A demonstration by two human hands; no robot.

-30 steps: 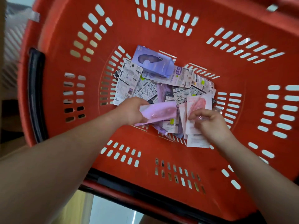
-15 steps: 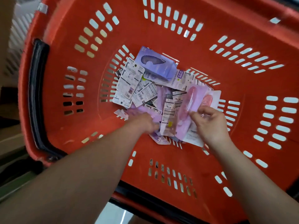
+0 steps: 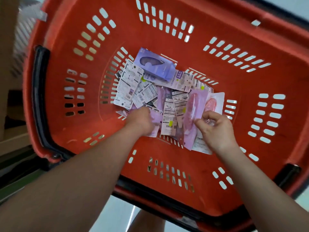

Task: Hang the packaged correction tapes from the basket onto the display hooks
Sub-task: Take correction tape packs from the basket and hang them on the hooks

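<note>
An orange basket [image 3: 217, 101] holds a loose heap of packaged correction tapes [image 3: 150, 92], several face down with white barcode backs, some pink or purple. My right hand [image 3: 215, 129] holds a small stack of pink packs [image 3: 194, 111] at the heap's right side, thumb and fingers curled round them. My left hand [image 3: 142, 121] reaches into the heap's near left part, its fingers buried among the packs, so its grip is hidden. A purple pack [image 3: 155, 66] lies on top at the far end.
The basket's black handle [image 3: 40, 97] runs along its left rim. A pale floor [image 3: 120, 220] shows below the basket's near edge. At the far left stands a brown cardboard surface [image 3: 6, 64]. No display hooks are in view.
My left hand has let go of the pink pack it held and dipped back into the heap. The pink pack now stands with the stack in my right hand.
</note>
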